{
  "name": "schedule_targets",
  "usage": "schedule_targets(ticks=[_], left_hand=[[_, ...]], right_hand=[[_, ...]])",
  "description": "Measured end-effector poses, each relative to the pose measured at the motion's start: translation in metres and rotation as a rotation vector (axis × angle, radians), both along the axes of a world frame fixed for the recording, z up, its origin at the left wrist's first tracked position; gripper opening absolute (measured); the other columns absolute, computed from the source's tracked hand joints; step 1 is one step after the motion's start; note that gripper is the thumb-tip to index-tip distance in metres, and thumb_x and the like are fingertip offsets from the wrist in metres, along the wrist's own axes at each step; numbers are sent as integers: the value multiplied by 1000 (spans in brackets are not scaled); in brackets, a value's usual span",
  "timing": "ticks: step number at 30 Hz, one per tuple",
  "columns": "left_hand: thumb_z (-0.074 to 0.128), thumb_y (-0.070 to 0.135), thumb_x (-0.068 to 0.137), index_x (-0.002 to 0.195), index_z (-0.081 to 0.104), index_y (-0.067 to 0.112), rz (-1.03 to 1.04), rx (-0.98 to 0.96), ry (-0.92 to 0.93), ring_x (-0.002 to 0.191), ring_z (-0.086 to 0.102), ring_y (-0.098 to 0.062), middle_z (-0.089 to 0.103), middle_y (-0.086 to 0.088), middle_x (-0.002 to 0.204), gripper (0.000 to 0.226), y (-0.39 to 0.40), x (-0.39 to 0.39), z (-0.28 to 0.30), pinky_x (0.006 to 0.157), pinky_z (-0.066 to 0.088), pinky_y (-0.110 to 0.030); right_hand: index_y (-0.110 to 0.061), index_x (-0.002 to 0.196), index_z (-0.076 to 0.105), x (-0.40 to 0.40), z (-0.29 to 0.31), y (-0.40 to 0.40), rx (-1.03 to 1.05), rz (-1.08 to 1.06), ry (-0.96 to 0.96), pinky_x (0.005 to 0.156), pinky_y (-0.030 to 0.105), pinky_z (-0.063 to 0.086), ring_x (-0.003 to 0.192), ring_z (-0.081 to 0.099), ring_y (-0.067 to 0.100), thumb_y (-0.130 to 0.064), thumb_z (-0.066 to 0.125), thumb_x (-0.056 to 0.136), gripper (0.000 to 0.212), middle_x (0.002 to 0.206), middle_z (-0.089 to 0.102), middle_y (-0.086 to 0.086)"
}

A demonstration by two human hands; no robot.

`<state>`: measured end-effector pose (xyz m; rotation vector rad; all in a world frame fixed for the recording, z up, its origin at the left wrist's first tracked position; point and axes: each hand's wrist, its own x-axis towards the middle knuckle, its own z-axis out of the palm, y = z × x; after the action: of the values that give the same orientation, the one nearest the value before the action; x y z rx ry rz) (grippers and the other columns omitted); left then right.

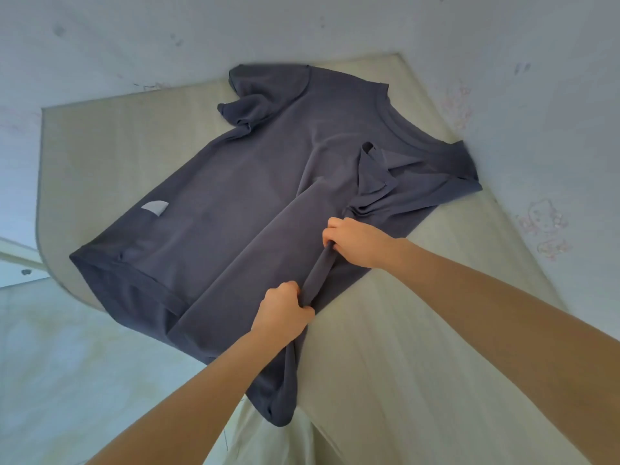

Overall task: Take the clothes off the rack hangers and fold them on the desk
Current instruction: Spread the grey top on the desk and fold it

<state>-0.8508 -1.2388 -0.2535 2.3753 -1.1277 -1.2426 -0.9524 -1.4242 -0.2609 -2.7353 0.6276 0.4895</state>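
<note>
T-shirt lies off its hanger on the counter, barely folded, with left hand and right hand both gripping one side edge.

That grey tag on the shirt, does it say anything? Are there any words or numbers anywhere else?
No text can be read anywhere in this picture.
Pale grey tag on the dark T-shirt: it looks blank; any print is too small to tell.
Faint pinkish marks on the wall beside the desk: too blurred to read, and they may be drawings, not words.
</note>
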Motion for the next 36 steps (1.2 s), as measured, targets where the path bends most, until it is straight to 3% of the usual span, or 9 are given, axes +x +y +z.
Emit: schedule_targets(ticks=[4, 6, 8, 11, 17, 23, 30, 34, 36], left_hand=[[55, 30, 92, 84, 50, 12, 92, 90, 355, 69, 50, -18, 51, -3, 76, 21, 13, 14, 5, 62, 46, -31], [59, 39, 91, 94, 57, 6, 52, 118, 407, 75, 56, -17, 58, -5, 83, 33, 22, 26, 10, 63, 53, -33], [67, 45, 86, 100, 63, 7, -64, 169, 416, 76, 60, -14, 63, -2, 86, 40, 32, 41, 17, 59, 52, -23], [76, 30, 82, 97, 66, 11, -174, 320, 470, 76, 67, -11, 69, -1, 88, 26, 47, 66, 26, 67, 57, -21], [78, 13, 78, 114, 62, 12, -147, 444, 527, 100, 68, -19, 69, -4, 111, 39, 67, 119, 30, 85, 58, -32], [69, 31, 87, 101, 55, 20, -166, 374, 224, 89, 60, -16, 58, 5, 98, 23, 62, 144, 15, 66, 55, -22], [66, 25, 91, 80, 56, 12, -116, 382, 39, 79, 61, -25, 58, -6, 85, 19, 60, 154, 9, 57, 55, -26], [67, 41, 84, 71, 47, 17, -243, 397, -262, 71, 58, -22, 53, -3, 74, 34, 48, 150, 8, 66, 51, -33], [63, 46, 85, 84, 52, 18, -266, 332, -349, 78, 58, -22, 55, 0, 83, 31, 30, 137, 13, 73, 51, -36]], right_hand=[[-13, 115, 57, -2, 1, -5, 0, -29, 57, 85, 44, 48, 97, 54, 25, -14, 40, 101, 22, 117, 47, 6], [-12, 117, 56, -3, 3, -7, 2, -44, 80, 87, 42, 46, 100, 54, 26, -14, 39, 102, 23, 118, 48, 7], [-12, 118, 56, -2, 7, -8, 22, -71, 76, 88, 38, 43, 103, 53, 26, -15, 38, 102, 24, 119, 49, 7], [-13, 118, 57, 5, 12, -13, 59, -102, 58, 90, 35, 41, 104, 53, 26, -13, 37, 101, 26, 120, 54, 7], [-14, 116, 60, 28, 22, -23, 53, -207, -58, 90, 40, 45, 101, 55, 28, -10, 35, 100, 30, 115, 55, 10], [-14, 112, 63, 53, 18, -20, 20, -215, -87, 89, 36, 46, 100, 56, 26, -9, 39, 99, 28, 116, 53, 8], [-14, 116, 64, 56, 14, -20, 48, -280, -177, 94, 37, 47, 102, 58, 25, -12, 47, 98, 25, 121, 54, 7], [-16, 125, 59, 42, 14, -21, 168, -291, -211, 99, 33, 45, 105, 59, 19, -8, 52, 95, 32, 127, 53, 4], [-15, 125, 58, 26, 16, -33, 140, -347, -253, 98, 32, 45, 103, 59, 19, -6, 51, 95, 32, 125, 53, 5]])
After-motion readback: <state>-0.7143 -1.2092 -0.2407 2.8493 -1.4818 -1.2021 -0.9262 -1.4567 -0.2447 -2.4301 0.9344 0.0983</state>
